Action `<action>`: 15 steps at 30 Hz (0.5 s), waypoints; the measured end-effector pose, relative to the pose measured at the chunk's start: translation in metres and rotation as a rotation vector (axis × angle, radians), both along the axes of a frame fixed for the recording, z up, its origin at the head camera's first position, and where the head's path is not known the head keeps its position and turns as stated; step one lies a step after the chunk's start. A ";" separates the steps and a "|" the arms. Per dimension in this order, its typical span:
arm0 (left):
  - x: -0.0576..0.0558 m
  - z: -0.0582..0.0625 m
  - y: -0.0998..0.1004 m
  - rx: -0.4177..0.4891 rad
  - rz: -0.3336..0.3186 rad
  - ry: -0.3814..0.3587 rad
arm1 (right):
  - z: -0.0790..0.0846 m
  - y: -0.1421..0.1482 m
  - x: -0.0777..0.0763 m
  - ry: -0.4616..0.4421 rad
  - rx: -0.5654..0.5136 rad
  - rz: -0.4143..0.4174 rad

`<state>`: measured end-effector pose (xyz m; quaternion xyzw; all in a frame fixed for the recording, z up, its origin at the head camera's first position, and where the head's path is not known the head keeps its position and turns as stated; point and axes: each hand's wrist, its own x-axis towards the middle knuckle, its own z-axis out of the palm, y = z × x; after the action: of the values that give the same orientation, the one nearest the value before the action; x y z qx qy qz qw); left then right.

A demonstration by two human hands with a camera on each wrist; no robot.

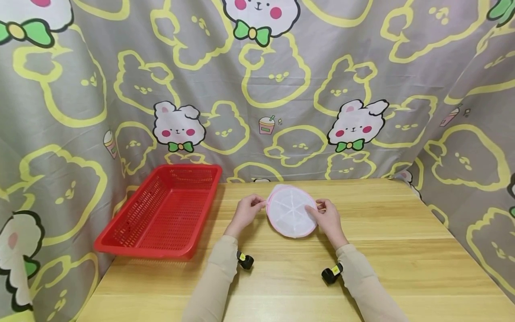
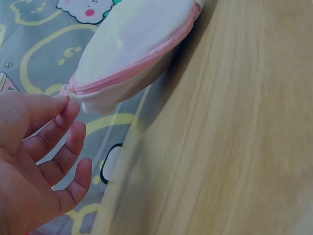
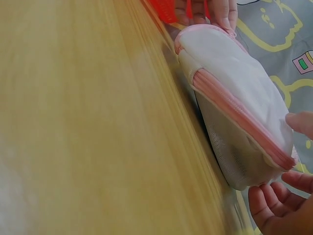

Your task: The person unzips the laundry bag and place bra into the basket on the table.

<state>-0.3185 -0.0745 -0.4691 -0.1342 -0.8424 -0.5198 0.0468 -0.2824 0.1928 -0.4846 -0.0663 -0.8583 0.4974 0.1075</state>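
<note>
A round white mesh zip bag (image 1: 293,212) with a pink zipper around its edge sits toward the back of the table. My left hand (image 1: 247,212) is at the bag's left edge, pinching the zipper pull (image 2: 65,89) between thumb and forefinger while the other fingers curl loosely. On the opposite side my right hand (image 1: 329,221) grips the bag, its thumb (image 3: 301,123) on the white top face and its fingertips (image 3: 261,203) at the lower side. Along the side in the right wrist view runs the pink zipper (image 3: 239,115), above the sheer mesh wall.
A red plastic basket (image 1: 193,232) with perforated walls stands to the left on the wooden table (image 1: 402,250). Behind the table hangs a grey curtain (image 1: 289,147) printed with cartoon rabbits. Each forearm wears a small black wrist camera.
</note>
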 end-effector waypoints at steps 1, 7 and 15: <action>0.000 0.000 0.001 0.002 0.003 -0.001 | 0.000 0.000 0.000 0.002 -0.004 0.000; -0.003 -0.002 0.005 0.020 0.019 0.003 | 0.000 -0.001 0.000 0.027 -0.013 0.015; -0.006 -0.004 0.011 0.042 0.022 -0.011 | 0.001 -0.003 0.001 0.050 -0.014 0.036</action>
<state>-0.3240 -0.0636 -0.4730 -0.1212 -0.8328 -0.5377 0.0506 -0.2817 0.1900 -0.4838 -0.0391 -0.8529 0.5067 0.1196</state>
